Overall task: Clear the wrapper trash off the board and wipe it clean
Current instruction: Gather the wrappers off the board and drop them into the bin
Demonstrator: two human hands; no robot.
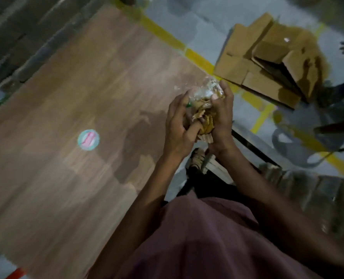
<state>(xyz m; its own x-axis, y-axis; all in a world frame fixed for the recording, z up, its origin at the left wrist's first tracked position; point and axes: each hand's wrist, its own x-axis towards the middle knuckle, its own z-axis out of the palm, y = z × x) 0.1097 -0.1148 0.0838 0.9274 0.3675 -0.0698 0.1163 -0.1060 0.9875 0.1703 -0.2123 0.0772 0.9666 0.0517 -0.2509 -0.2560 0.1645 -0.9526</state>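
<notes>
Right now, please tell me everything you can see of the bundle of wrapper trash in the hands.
The wrapper trash is a crumpled bundle: clear, shiny plastic film on top, tan paper-like scraps below, and a small green bit at its left edge. It is held up in the air beyond the right edge of the wooden board. The left hand and the right hand grip it from both sides. The picture is blurred, so no print is readable.
</notes>
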